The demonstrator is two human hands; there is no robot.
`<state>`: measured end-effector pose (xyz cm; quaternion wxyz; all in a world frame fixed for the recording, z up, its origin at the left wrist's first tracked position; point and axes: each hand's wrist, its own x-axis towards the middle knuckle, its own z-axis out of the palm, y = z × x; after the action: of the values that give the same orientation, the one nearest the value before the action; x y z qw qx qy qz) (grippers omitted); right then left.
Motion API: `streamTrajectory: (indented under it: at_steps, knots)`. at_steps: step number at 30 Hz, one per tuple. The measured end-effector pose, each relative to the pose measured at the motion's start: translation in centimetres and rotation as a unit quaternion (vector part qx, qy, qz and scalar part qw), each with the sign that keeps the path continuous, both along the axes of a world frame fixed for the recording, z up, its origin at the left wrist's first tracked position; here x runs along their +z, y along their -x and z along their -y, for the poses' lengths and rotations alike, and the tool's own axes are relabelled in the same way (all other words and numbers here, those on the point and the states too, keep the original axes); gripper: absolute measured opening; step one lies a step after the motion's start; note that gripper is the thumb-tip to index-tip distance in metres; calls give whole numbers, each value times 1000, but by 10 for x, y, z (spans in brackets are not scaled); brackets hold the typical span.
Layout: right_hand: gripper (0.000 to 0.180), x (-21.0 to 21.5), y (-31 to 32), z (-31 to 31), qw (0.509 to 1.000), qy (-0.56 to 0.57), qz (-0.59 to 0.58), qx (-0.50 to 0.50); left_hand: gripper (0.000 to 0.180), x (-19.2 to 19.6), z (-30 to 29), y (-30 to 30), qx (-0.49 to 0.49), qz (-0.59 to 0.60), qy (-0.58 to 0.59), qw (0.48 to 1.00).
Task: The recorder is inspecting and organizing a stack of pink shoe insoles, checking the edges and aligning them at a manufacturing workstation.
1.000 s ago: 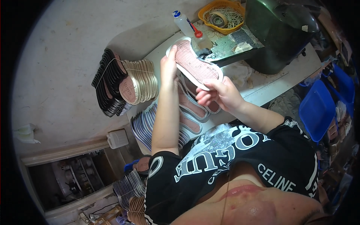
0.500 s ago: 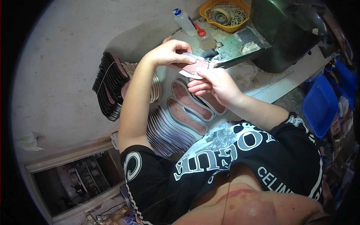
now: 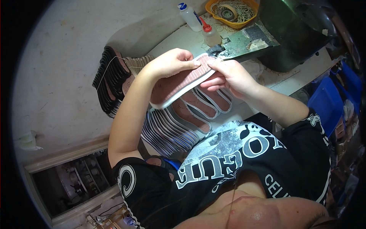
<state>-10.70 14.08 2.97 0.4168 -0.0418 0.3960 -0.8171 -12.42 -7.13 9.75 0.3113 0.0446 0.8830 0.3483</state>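
A pinkish-brown insole (image 3: 177, 87) with a white edge is gripped by both hands above the table. My left hand (image 3: 171, 64) has its thumb pressed on the upper face, its other fingers mostly hidden beneath. At the insole's far end, close by the green machine's plate (image 3: 249, 41), my right hand (image 3: 234, 77) pinches the rim, with the lower fingers curled. Under the hands lie several similar insoles (image 3: 194, 121) with white rims, partly covered by the held one. A slanted row of stacked insoles (image 3: 167, 131) stands at their left.
Black-edged insoles (image 3: 110, 82) are bundled with a band at the left, beside cream-edged ones (image 3: 139, 63). At the back are a white bottle (image 3: 189, 18), a red-tipped bottle (image 3: 211, 34) and a yellow basket (image 3: 238, 25) of stringy bands with a tape roll. A blue plastic thing (image 3: 324, 101) stands right.
The insole has swung so that its long face now shows, stretching toward the near left. Both hands remain on it; my right hand and forearm have shifted slightly right.
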Motion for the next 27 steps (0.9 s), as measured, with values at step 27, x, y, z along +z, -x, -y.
streamTrajectory:
  at_steps: [27]
  knots:
    - [34, -11, -47, -56, 992, -18, -83, 90, 51, -8, -22, -24, 236, 111, -116, 958]
